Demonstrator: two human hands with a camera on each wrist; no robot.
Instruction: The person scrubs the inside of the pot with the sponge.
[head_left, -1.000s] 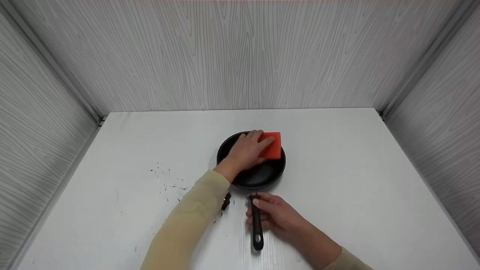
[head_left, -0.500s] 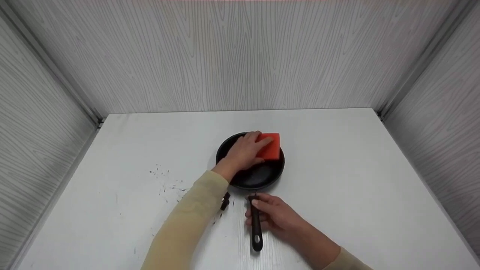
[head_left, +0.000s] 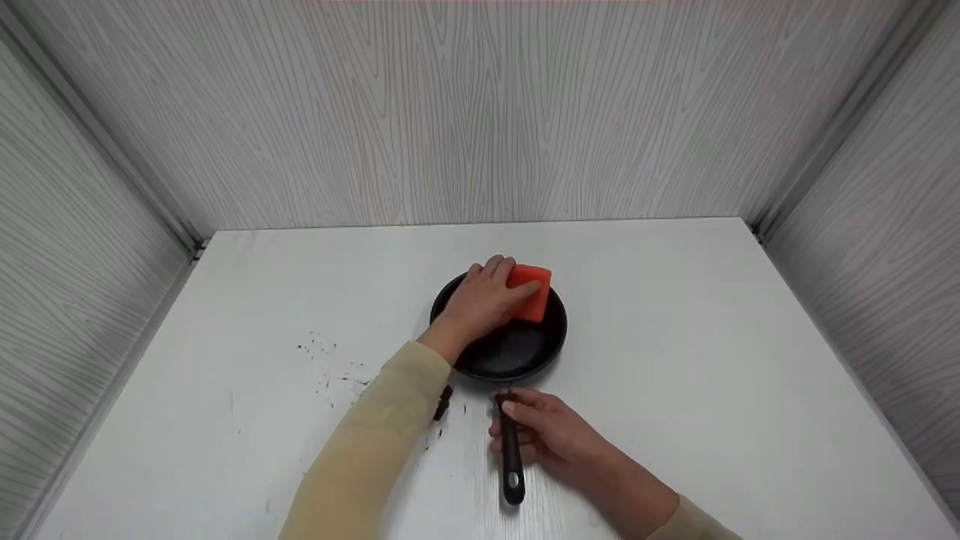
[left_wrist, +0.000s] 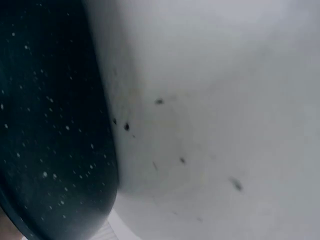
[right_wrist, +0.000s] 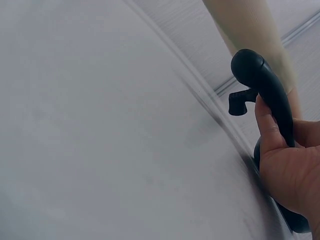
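A black frying pan [head_left: 510,352] lies on the white table, its handle [head_left: 511,457] pointing toward me. My left hand [head_left: 484,300] reaches into the pan and holds an orange-red square sponge [head_left: 532,300] against the far inner side, thumb spread across it. Part of the sponge is hidden under the fingers. My right hand [head_left: 551,427] grips the handle near the pan, thumb on top; in the right wrist view the right hand [right_wrist: 290,170] is seen from low down around the handle [right_wrist: 272,95]. The left wrist view shows the pan's speckled dark outside [left_wrist: 55,125] close up.
Dark specks and scratches [head_left: 345,375] mark the white table [head_left: 675,337] left of the pan. A small black device [head_left: 442,403] shows beside the left sleeve [head_left: 375,435]. Grey wood-grain panels [head_left: 480,112] enclose the table at the back and sides.
My left hand and the sponge have shifted slightly left within the pan, and the sponge has turned a little. My right hand keeps its grip on the handle.
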